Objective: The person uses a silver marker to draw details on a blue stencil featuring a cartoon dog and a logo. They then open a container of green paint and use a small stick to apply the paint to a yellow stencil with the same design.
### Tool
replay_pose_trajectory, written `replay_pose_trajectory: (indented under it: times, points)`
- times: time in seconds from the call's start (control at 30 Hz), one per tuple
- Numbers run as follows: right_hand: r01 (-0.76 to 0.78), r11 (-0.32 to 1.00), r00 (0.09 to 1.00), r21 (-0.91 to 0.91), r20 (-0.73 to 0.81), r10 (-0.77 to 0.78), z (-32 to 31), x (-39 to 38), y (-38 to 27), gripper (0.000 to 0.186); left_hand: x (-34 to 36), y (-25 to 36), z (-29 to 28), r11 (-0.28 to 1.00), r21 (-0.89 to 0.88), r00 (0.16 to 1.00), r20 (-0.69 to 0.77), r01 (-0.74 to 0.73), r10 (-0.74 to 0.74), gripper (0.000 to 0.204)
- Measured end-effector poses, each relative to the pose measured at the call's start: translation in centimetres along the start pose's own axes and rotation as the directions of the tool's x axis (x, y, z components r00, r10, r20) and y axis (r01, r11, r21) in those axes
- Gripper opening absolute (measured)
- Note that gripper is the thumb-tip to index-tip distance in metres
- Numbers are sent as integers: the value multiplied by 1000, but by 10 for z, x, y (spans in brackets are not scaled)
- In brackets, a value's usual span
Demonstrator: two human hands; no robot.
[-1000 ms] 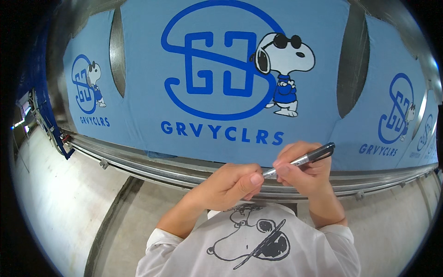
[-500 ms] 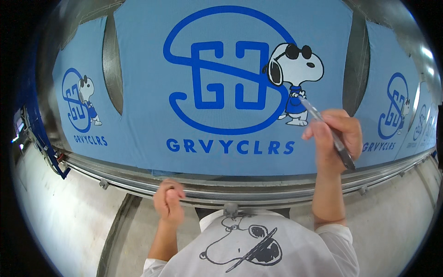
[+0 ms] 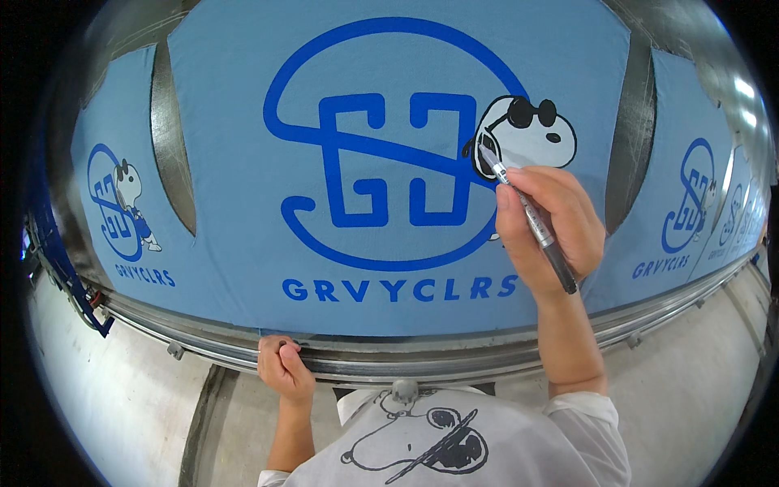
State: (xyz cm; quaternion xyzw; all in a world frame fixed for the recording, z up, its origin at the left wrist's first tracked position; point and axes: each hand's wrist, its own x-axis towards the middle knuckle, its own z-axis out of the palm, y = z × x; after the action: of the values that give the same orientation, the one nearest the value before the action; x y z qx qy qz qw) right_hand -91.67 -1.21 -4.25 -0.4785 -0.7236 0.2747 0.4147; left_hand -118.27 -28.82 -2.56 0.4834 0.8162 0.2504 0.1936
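My right hand [image 3: 544, 231] grips a silver-and-black marker [image 3: 531, 219], its tip at the black ear of a white cartoon dog print [image 3: 527, 130]. The print lies beside a blue looped emblem [image 3: 357, 142] on a light blue fabric panel [image 3: 227, 162], with blue lettering below, partly behind my hand. My left hand [image 3: 284, 365] is curled at the front edge, by the metal rail, around a small dark thing that I cannot make out.
Similar printed panels [image 3: 109, 252] [image 3: 682, 114] lie left and right on the metal table [image 3: 170, 138]. A rail [image 3: 438, 365] runs along its front. A blue frame [image 3: 73, 284] stands at left. Below is pale floor [image 3: 146, 390].
My hands, together at the marker a second earlier, have parted. My right carried the marker up and leftward onto the dog's ear; my left dropped leftward to the edge. The view has shifted slightly.
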Motion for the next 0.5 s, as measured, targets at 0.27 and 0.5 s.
replay_pose_trajectory:
  times: [0.27,0.5]
  points:
    - [42,999,999,-26,-11,-42,4,4,5,24,1,4,-1,998,57,999,37,14,-16,30]
    - [40,999,999,-24,1,-40,3,4,5,24,1,5,1,998,57,999,31,12,-14,31]
